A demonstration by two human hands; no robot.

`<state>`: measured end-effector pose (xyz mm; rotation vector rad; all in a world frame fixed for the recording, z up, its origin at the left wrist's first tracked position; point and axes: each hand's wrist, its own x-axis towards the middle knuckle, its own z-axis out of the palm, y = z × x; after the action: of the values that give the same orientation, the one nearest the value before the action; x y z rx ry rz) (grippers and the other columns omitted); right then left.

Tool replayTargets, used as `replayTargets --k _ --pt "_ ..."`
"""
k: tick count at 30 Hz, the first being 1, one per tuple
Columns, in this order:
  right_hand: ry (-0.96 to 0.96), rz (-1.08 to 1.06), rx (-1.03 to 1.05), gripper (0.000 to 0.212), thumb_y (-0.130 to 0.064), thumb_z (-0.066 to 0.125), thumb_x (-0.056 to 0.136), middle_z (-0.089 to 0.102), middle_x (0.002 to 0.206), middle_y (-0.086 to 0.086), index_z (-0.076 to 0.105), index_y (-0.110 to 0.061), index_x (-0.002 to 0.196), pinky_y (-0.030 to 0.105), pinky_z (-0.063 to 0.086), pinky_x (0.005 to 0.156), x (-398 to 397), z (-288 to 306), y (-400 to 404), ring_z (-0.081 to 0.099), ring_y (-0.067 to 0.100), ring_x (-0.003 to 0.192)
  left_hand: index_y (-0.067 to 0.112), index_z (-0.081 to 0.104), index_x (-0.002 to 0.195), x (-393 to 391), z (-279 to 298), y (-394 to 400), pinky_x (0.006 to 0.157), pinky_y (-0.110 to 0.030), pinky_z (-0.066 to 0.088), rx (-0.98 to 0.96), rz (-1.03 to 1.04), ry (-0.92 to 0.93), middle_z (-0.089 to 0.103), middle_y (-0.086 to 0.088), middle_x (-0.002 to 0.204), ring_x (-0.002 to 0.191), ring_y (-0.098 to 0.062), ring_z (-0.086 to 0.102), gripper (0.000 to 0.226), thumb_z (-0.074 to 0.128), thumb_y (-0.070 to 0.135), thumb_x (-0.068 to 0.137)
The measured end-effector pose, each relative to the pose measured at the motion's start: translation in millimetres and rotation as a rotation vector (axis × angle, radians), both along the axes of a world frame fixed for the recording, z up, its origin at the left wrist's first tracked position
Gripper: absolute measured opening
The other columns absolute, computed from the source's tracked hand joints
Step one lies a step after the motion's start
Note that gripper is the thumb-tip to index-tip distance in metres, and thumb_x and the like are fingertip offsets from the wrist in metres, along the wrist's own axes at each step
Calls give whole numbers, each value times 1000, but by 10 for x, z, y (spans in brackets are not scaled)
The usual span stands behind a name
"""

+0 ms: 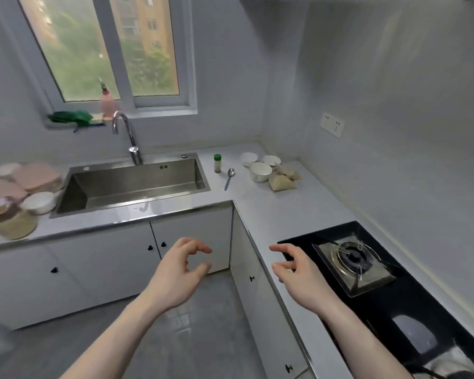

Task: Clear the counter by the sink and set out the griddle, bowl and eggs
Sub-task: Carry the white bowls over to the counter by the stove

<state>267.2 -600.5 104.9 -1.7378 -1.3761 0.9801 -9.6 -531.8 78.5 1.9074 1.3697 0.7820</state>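
Note:
On the white counter (260, 214) right of the steel sink (137, 184) stand a green-capped shaker (217, 163), a metal spoon (229, 178), three white bowls (260, 171) and clear bags of grain (282, 179). My left hand (179, 272) hovers in front of the cabinet doors, fingers loosely curled, holding nothing. My right hand (296, 272) hovers over the counter's front edge beside the stove, fingers relaxed and empty. No griddle or eggs are in view.
A black gas stove (353, 261) fills the counter's right side. Left of the sink sit pink plates (36, 176), a white bowl (39, 202) and a jar (13, 221). A faucet (126, 135) rises behind the sink; a pink bottle (107, 103) stands on the sill.

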Motion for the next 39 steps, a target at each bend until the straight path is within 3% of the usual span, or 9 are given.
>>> replayTargets --k 3,9,12,15,20,27,35,39 --pt "32 14 15 32 -21 58 96 58 128 -16 59 -43 120 26 61 77 -53 -71 477 62 -6 106 40 67 102 -121 -48 262 90 -26 47 -20 41 -13 54 27 124 114 2 54 17 71 29 90" --pt "55 43 15 33 -27 60 96 57 131 -20 58 -44 124 30 57 91 26 -212 1357 63 -2 109 39 68 102 -148 -72 907 90 -23 45 -25 87 -9 55 27 124 112 2 55 18 72 26 90" --pt "80 34 -18 33 -27 61 98 57 128 -23 57 -41 127 25 53 88 172 -304 1856 65 3 106 39 68 102 -65 -68 1392 89 -24 48 -33 95 -4 56 28 122 112 2 56 17 71 27 91" --pt "88 13 -37 32 -23 62 98 55 130 -27 58 -37 127 32 57 93 364 -378 2298 65 3 105 40 67 103 83 -36 1892 90 -22 48 -38 80 22 55 28 123 112 3 57 16 71 29 91" --pt "77 -46 -57 33 -21 65 97 57 128 -23 58 -34 126 41 58 93 706 -411 3105 68 9 98 39 68 103 447 -27 2675 86 -17 46 -39 34 12 54 26 123 110 2 59 17 70 28 91" --pt "37 -86 -119 35 -23 67 95 57 125 -22 56 -33 127 45 58 94 962 -507 3867 72 18 90 39 67 105 827 -191 3604 88 -19 47 -123 -58 26 54 25 122 111 3 57 15 69 31 92" --pt "64 -268 -220 37 -25 68 91 57 123 -19 56 -33 125 42 59 90 1213 -874 4784 73 23 89 39 67 104 1462 -481 5373 81 -22 48 -210 -233 114 55 12 119 106 -3 60 15 69 34 91" --pt "186 -408 -299 43 -17 66 91 57 124 -6 50 -24 130 38 60 81 1200 -1070 5310 71 22 91 36 67 108 1740 -687 6231 86 -26 51 -260 -312 229 53 5 123 97 -8 64 19 68 33 89"
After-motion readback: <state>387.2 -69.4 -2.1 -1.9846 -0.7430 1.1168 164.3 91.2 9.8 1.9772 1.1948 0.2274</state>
